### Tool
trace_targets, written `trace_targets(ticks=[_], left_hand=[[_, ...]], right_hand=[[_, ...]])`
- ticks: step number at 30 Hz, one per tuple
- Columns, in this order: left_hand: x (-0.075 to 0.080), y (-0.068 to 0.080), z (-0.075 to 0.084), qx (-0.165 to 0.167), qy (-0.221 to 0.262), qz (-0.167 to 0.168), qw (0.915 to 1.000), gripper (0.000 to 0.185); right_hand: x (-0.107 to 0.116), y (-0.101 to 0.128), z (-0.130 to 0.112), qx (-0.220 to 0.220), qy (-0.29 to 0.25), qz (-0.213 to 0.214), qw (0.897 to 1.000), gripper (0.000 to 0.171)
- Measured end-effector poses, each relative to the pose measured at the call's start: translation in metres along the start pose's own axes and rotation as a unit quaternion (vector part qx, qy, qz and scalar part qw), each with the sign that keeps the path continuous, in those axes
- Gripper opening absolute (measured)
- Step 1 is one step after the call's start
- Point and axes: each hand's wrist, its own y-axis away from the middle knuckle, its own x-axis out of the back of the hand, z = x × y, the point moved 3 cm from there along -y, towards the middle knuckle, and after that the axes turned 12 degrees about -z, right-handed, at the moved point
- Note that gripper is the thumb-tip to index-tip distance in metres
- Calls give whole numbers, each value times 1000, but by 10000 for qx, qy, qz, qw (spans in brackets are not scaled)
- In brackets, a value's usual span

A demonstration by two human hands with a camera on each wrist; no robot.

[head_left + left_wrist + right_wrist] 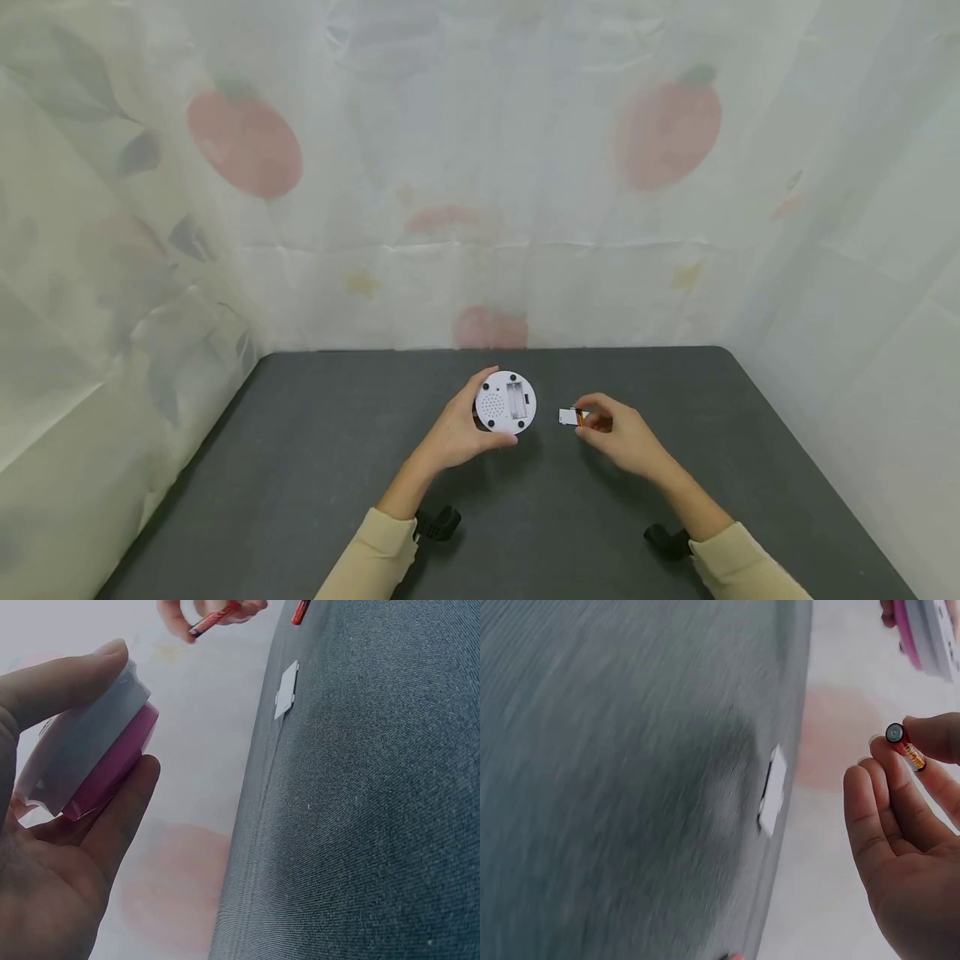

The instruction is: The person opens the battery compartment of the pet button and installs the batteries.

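Note:
My left hand (454, 431) grips a round white-and-pink device (492, 406) by its rim, thumb on one side and fingers on the other. Its underside faces up, showing dark feet, speaker holes and an uncovered battery compartment (517, 401). In the left wrist view, its pink layer (112, 765) lies against the fingers. To the right, my right hand (621, 433) pinches a small red-and-black battery (907, 747) between thumb and fingertips, held apart from the device. A white battery cover (286, 690) lies on the table below the hands.
A second red battery (301, 611) lies on the dark grey table (330, 467), beyond the cover in the left wrist view. Pale curtains printed with fruit (465, 150) stand behind the table and along both sides. Black wrist straps (440, 524) sit near the cuffs.

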Motion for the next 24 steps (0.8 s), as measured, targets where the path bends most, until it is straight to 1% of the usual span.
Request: trace_targets(ticks=[6, 9, 17, 24], left_hand=[[0, -2, -1, -6, -41, -19, 10000, 107], [0, -2, -2, 14, -30, -46, 10000, 107], [0, -1, -1, 7, -26, -88, 10000, 106], [-2, 0, -2, -26, 31, -139, 9999, 105]], right_hand=[[-6, -8, -13, 74, -384, 134, 9991, 32], [-8, -11, -20, 197, -486, 204, 9984, 30], [-10, -22, -38, 509, -458, 617, 9957, 27], [-15, -32, -52, 821, -584, 1083, 9890, 27]])
